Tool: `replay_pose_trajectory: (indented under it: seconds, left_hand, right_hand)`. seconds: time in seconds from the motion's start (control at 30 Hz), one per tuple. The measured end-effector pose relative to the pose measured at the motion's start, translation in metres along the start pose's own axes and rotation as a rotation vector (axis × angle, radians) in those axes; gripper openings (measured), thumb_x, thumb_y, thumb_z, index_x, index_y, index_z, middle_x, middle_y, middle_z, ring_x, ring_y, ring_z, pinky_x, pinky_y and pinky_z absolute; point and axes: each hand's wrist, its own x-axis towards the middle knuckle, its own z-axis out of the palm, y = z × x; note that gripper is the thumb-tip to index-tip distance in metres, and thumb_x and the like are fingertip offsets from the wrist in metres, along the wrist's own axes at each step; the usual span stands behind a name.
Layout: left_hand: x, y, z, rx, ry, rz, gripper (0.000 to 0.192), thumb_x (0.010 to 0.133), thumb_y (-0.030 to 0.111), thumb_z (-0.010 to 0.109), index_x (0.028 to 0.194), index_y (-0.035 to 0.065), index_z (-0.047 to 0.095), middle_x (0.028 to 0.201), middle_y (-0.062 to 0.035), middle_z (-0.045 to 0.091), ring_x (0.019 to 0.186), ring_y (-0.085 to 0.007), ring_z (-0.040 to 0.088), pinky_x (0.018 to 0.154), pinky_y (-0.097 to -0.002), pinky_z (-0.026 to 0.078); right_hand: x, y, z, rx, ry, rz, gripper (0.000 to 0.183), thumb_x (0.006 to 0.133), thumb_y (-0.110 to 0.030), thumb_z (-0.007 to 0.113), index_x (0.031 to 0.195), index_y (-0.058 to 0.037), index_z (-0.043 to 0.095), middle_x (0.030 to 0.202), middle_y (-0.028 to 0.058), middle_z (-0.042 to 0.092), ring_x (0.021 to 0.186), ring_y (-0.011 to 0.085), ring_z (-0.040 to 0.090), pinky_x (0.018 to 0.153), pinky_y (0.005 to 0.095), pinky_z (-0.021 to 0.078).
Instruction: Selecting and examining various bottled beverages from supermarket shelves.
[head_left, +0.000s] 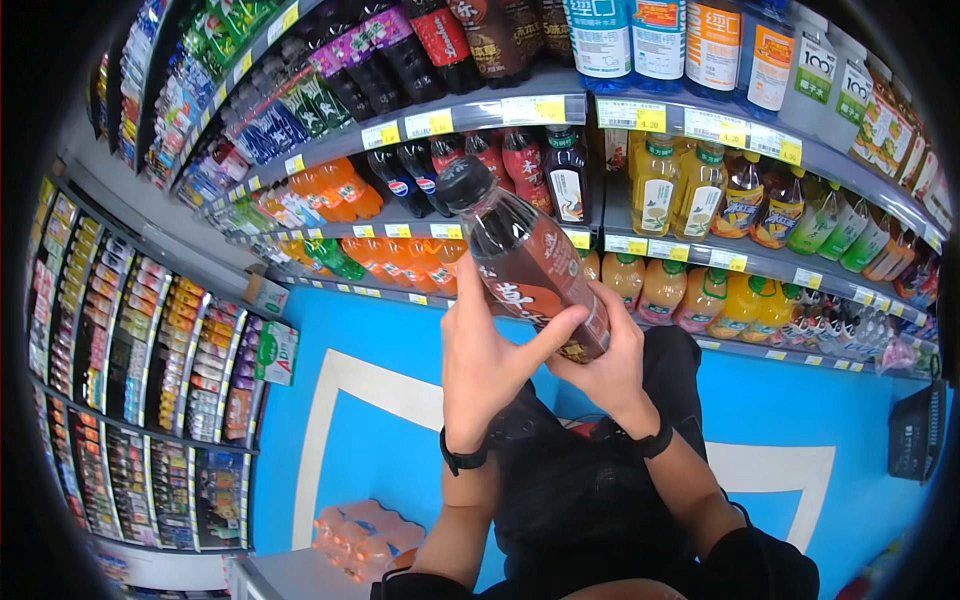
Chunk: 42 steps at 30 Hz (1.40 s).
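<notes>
A plastic drink bottle (536, 262) with a black cap and a reddish-brown label is held in front of the shelves, tilted with its cap up and to the left. My left hand (480, 352) grips it from the left, with the thumb across the lower label. Around its base on the right closes my right hand (611, 367). Dark liquid fills most of the bottle. Behind it, similar red-labelled bottles (525, 169) stand on a middle shelf beside a dark bottle (568, 176) with a white label. Both wrists wear black bands.
Drink shelves (487, 112) with price tags curve across the front. Another stocked shelf unit (142, 337) stands to the left. Shrink-wrapped orange bottles (367, 536) sit at lower left, near a grey surface (292, 574). A black basket (916, 433) is at the right, above the blue floor (757, 517).
</notes>
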Motion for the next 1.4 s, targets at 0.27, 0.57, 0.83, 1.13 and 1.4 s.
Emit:
replay_pose_trajectory:
  seconds: [0.27,0.57,0.83,1.13,1.4]
  left_hand:
    - [0.041,0.008,-0.01,-0.064,0.22,0.119,0.063,0.074,0.007,0.079,0.124,-0.0015,0.041,0.108,-0.0098,0.06,0.094,-0.0162,0.062,0.08,-0.0281,0.051]
    - [0.167,0.004,-0.015,0.032,0.409,0.522,0.062,0.078,0.005,0.076,0.126,-0.0007,0.038,0.116,-0.0119,0.054,0.103,-0.0165,0.054,0.09,-0.0298,0.044]
    - [0.228,-0.002,0.014,-0.012,0.272,0.578,0.058,0.079,0.002,0.074,0.122,-0.0021,0.035,0.114,-0.0148,0.056,0.1,-0.017,0.059,0.086,-0.0279,0.049]
    - [0.253,-0.011,0.041,0.154,0.26,0.47,0.076,0.074,0.023,0.08,0.126,-0.0101,0.035,0.099,-0.0172,0.066,0.09,-0.0214,0.064,0.083,-0.0316,0.048]
    - [0.273,0.003,0.045,0.334,0.238,0.356,0.087,0.073,0.029,0.079,0.13,-0.0048,0.024,0.104,-0.0282,0.06,0.097,-0.0349,0.062,0.085,-0.0388,0.048]
  right_hand:
    - [0.018,0.037,0.028,0.248,0.104,-0.052,0.091,0.071,-0.01,0.078,0.143,-0.0039,0.024,0.133,0.02,0.045,0.11,0.028,0.055,0.088,0.0368,0.0473]
    - [-0.103,0.288,0.036,-0.113,-0.635,0.759,0.031,0.081,-0.026,0.066,0.099,-0.0014,0.059,0.077,0.0089,0.065,0.061,0.0205,0.063,0.055,0.0316,0.0508]
    - [-0.102,0.288,0.048,-0.005,-0.789,0.832,0.039,0.081,-0.031,0.064,0.104,-0.0001,0.058,0.079,0.0102,0.066,0.06,0.0195,0.064,0.053,0.0322,0.052]
    - [-0.11,0.31,0.047,-0.051,-0.797,0.914,0.037,0.083,-0.03,0.065,0.102,-0.0001,0.055,0.076,0.0105,0.066,0.055,0.0204,0.063,0.05,0.0334,0.0515]
    - [-0.107,0.304,0.043,0.036,-0.745,1.005,0.036,0.08,-0.032,0.063,0.099,-0.0015,0.058,0.079,0.0097,0.066,0.059,0.021,0.063,0.054,0.0335,0.0521]
